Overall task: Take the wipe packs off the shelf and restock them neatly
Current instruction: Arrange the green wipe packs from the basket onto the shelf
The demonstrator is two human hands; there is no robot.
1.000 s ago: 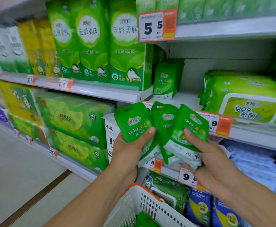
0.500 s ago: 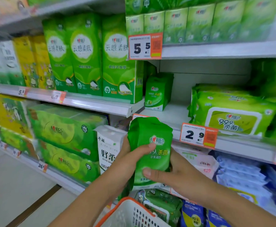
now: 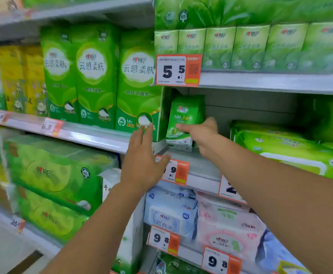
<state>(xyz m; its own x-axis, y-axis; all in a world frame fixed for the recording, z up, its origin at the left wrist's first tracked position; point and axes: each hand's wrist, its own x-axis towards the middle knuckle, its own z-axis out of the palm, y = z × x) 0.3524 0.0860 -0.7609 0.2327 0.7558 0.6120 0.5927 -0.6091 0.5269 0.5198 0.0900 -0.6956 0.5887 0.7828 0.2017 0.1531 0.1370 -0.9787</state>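
One wipe pack [image 3: 183, 123] in right hand [image 3: 202, 133]

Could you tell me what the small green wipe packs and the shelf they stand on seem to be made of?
Small green wipe packs: apparently soft printed plastic film, slightly glossy; the front bulges and creases where the right hand holds it.
Shelf: likely painted metal, pale grey and smooth, with a thin, straight front edge carrying price tags.

Both bare forearms reach up and forward. The left hand [image 3: 142, 165] is held flat, back to the camera, its fingers [image 3: 145, 135] straight and close together, thumb spread rightward. The right hand [image 3: 201, 131], higher and to the right of the left hand, stretches farther, thumb extended leftward, its other fingers hidden.
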